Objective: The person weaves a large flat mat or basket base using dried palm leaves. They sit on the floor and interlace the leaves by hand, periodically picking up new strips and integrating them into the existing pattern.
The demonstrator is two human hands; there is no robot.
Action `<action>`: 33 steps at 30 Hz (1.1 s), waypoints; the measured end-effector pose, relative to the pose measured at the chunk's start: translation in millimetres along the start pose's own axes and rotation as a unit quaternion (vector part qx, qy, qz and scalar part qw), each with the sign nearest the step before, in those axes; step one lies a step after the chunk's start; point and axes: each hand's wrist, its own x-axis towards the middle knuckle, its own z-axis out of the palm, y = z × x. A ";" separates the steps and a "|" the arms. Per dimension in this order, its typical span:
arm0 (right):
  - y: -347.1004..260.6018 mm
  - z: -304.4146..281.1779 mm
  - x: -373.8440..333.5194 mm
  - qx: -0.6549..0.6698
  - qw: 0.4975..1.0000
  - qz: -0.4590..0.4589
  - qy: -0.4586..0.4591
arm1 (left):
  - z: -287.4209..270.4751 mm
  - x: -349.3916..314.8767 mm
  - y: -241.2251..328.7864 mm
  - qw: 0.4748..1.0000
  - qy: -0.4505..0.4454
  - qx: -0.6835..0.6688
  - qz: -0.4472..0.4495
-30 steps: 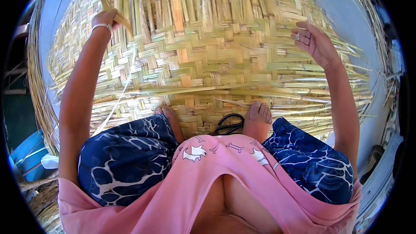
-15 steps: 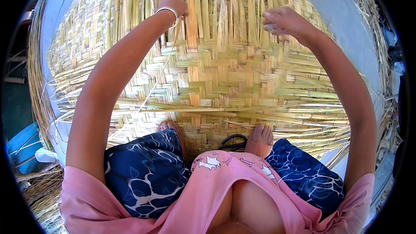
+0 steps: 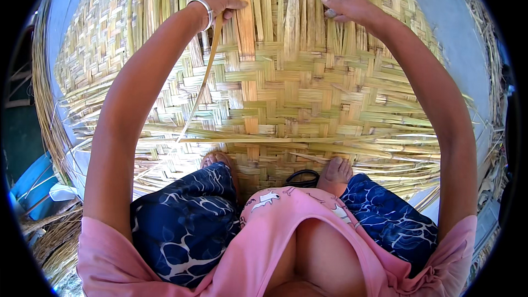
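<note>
A woven mat of flat yellow-green cane strips point(image 3: 291, 85) lies under both my hands. Near its far part my left hand point(image 3: 218, 6), with a pale bangle point(image 3: 204, 11) on the wrist, is closed around a thin loose strip point(image 3: 208, 74). This strip slants down across the weave toward my feet. My left index finger or thumb points right, over a broad orange-brown strip point(image 3: 242, 27). My right hand point(image 3: 352, 6) is closed, its fingers curled over the lengthwise strips at right. What it grips, if anything, is hidden.
Long unwoven strip ends point(image 3: 396, 124) fan out at the mat's sides. My bare feet point(image 3: 335, 171) rest on the near edge, by a dark looped handle point(image 3: 302, 177). Bundles of thin strips point(image 3: 47, 99) stand at left, above a blue container point(image 3: 34, 181).
My right hand has moved left and farther away, over the lengthwise strips. The left hand stays near its place, turned so a digit points right. The loose strip now shows more broadly.
</note>
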 end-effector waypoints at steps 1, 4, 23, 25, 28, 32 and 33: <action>-3.4 0.6 0.6 -0.017 1.000 0.003 -0.002 | 2.2 -1.6 -2.1 1.000 0.019 -0.023 0.010; -13.2 5.1 0.7 -0.019 0.999 0.030 0.027 | 11.3 -9.5 -3.1 0.995 0.064 -0.072 0.040; 9.0 3.3 11.3 0.183 0.982 -0.049 0.002 | 26.1 9.5 -7.6 0.898 0.250 0.337 0.134; 8.7 5.3 20.0 0.172 0.984 -0.019 -0.045 | 30.1 13.7 -5.7 0.894 0.239 0.339 0.167; 1.2 8.4 14.7 0.252 0.966 0.026 -0.059 | 29.4 26.3 1.0 0.958 0.117 0.243 0.102; -4.9 7.7 7.0 0.297 0.951 0.043 -0.077 | 23.1 19.8 11.9 0.995 0.021 -0.091 0.022; -4.0 7.9 7.1 0.298 0.950 0.046 -0.076 | 20.8 20.1 12.4 0.987 -0.002 -0.161 0.022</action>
